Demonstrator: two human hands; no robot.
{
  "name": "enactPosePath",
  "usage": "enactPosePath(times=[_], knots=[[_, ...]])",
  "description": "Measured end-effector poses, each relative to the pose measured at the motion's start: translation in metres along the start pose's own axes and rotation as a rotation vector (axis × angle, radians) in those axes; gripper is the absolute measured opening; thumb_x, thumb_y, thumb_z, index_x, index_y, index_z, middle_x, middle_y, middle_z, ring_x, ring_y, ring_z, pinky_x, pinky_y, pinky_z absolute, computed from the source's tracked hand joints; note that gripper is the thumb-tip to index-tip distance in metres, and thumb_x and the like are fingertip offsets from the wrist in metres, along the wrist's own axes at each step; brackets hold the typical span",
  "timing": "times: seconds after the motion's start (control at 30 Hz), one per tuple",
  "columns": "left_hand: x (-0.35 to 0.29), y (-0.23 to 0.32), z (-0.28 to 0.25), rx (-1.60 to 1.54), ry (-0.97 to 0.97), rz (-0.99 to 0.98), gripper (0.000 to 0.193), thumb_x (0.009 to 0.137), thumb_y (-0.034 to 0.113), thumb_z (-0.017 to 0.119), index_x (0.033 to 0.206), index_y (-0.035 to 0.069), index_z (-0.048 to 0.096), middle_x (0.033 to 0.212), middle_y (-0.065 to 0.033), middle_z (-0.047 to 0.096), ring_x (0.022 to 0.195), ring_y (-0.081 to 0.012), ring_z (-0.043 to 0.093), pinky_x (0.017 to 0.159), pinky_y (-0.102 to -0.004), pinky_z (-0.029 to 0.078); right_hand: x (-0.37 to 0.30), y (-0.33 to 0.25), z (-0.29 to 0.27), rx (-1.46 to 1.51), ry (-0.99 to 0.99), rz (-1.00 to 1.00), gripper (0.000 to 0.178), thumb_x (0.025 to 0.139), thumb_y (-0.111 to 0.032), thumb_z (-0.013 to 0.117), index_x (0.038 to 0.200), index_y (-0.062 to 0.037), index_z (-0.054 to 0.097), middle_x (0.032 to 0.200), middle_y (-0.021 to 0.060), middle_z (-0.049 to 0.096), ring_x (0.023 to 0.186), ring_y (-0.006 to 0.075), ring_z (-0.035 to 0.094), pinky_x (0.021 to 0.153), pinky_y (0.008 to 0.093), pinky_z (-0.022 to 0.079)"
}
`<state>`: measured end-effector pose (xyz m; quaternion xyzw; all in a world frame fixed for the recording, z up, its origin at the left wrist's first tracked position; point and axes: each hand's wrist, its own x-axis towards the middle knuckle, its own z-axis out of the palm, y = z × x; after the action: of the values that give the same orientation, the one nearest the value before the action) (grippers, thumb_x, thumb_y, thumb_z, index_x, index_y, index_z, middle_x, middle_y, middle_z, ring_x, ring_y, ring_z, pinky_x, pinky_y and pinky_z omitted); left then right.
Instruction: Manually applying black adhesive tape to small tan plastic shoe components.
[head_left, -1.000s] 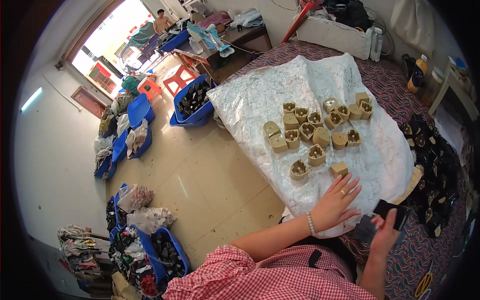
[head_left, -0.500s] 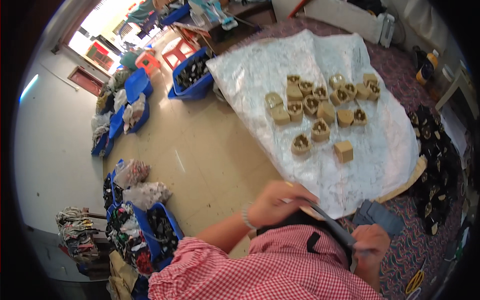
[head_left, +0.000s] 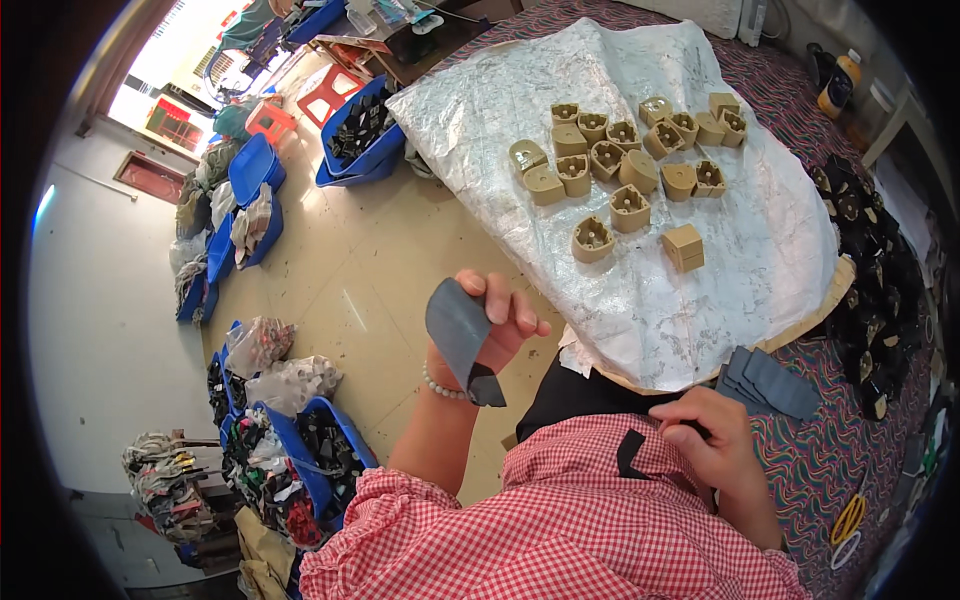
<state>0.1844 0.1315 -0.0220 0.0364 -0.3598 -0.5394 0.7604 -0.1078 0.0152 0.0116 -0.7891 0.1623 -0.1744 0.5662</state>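
Note:
Raised over the floor, my left hand (head_left: 505, 315) grips a dark grey, flexible flat piece (head_left: 455, 322) that curls at its lower end. My right hand (head_left: 712, 435) is in front of my checked clothing with fingers bent inward; what they hold, if anything, is hidden. Just beyond it, several similar grey flat pieces (head_left: 775, 388) lie fanned in a stack on the patterned cloth. Farther off, tan hollow blocks (head_left: 630, 207) with rounded sides stand grouped on a creased white sheet (head_left: 520, 105). One tan block (head_left: 683, 247) sits apart, nearest me.
Dark pieces (head_left: 865, 320) pile up along the right side. Yellow-handled scissors (head_left: 848, 520) lie at the lower right. Blue bins (head_left: 365, 130) with parts, bags (head_left: 295, 385) and red stools (head_left: 328, 95) line the tiled floor to the left.
Both hands were together on the grey piece near my lap. My left hand has lifted it away to the left; my right hand has let go of it.

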Motion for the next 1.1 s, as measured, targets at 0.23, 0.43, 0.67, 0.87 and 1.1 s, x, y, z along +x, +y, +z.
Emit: enactPosePath(times=[0.23, 0.43, 0.67, 0.87, 1.1], knots=[[0.001, -0.025, 0.019, 0.304, 0.147, -0.098, 0.022, 0.095, 0.014, 0.053, 0.115, 0.005, 0.057, 0.101, -0.0115, 0.061, 0.102, -0.0308, 0.059, 0.092, -0.0454, 0.048, 0.01, 0.014, 0.009, -0.265, 0.298, -0.141, 0.061, 0.076, -0.019, 0.077, 0.129, -0.0025, 0.053, 0.123, 0.0174, 0.057, 0.109, 0.0321, 0.058, 0.092, 0.0378, 0.046], [0.009, -0.083, 0.055, 0.762, 0.315, -0.5, 0.019, 0.086, -0.01, 0.056, 0.103, -0.001, 0.059, 0.101, -0.0062, 0.063, 0.092, -0.0086, 0.059, 0.081, -0.0237, 0.048, 0.028, 0.029, 0.006, -0.26, 0.16, -0.279, 0.092, 0.072, -0.017, 0.078, 0.148, -0.0081, 0.026, 0.143, 0.0196, 0.04, 0.117, 0.0335, 0.053, 0.09, 0.0393, 0.05], [0.043, -0.12, 0.067, 0.998, 0.307, -0.426, 0.015, 0.087, -0.003, 0.063, 0.101, -0.003, 0.059, 0.087, -0.0059, 0.068, 0.078, -0.0098, 0.064, 0.069, -0.0222, 0.051, -0.009, 0.025, -0.016, 0.106, 0.15, 0.046, 0.084, 0.077, -0.012, 0.075, 0.148, -0.0106, 0.03, 0.113, 0.012, 0.063, 0.092, 0.0183, 0.065, 0.074, 0.0287, 0.054], [0.059, -0.129, 0.062, 1.259, -0.013, -0.374, 0.013, 0.084, 0.0, 0.067, 0.096, 0.0, 0.063, 0.086, -0.0068, 0.067, 0.069, -0.0085, 0.062, 0.062, -0.0221, 0.049, 0.0, 0.028, -0.036, 0.222, 0.231, 0.142, 0.05, 0.079, -0.006, 0.071, 0.127, -0.0077, 0.059, 0.096, 0.0047, 0.065, 0.078, 0.0095, 0.062, 0.068, 0.0225, 0.05], [0.125, -0.119, 0.024, 2.045, -0.128, 0.059, 0.04, 0.075, 0.009, 0.074, 0.111, -0.001, 0.059, 0.098, -0.0134, 0.065, 0.098, -0.0323, 0.058, 0.083, -0.0402, 0.046, -0.01, 0.041, -0.071, -0.251, 0.638, -0.414, 0.033, 0.083, -0.012, 0.072, 0.115, -0.0053, 0.067, 0.08, 0.0079, 0.06, 0.069, 0.0181, 0.059, 0.059, 0.0252, 0.046]])
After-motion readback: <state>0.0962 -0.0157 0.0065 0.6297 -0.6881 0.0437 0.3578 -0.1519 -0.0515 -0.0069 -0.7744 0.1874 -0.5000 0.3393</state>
